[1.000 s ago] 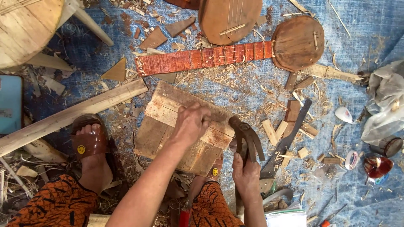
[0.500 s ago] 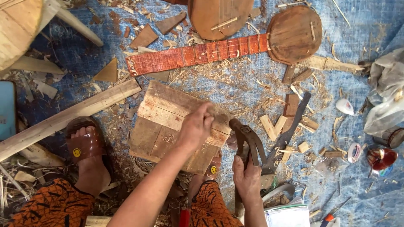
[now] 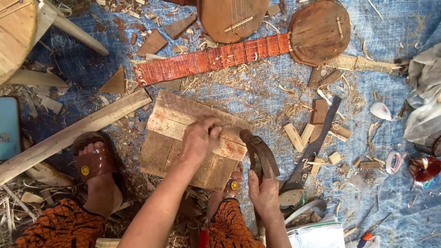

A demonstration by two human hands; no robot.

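Both hands were seen from above, at work over a board made of joined wooden slats (image 3: 183, 138) that lay on a blue tarp (image 3: 257, 96) spread on the ground. The left hand (image 3: 198, 140) was closed, its fingertips pinched on a small thin object pressed to the board's upper right part; it could have been a nail or a pencil, but it was too small to be made out. The right hand (image 3: 265, 195) was wrapped tightly round the lower end of a dark curved tool (image 3: 259, 154), whose head rested just beside the board's right edge, probably kept ready there within reach of the pinched piece. Whether the tool was a pair of pincers or a hammer could not be settled.

The board was flanked by two sandalled feet: the left foot (image 3: 94, 160) lay apart from the board's left edge, while the right foot (image 3: 232, 181) was tucked against its lower right corner, seemingly to steady it, and was partly hidden by it.

A handsaw (image 3: 312, 149) lay to the right among small wood blocks (image 3: 301, 135) and shavings. A long plank (image 3: 73, 133) lay to the left of the board. Above it, a stringed instrument with a red fretted neck (image 3: 216, 59) and round body was laid down, and a second instrument body (image 3: 232, 14) was cut off by the top edge. Plastic bags (image 3: 425, 98) at the right were only partly in view.
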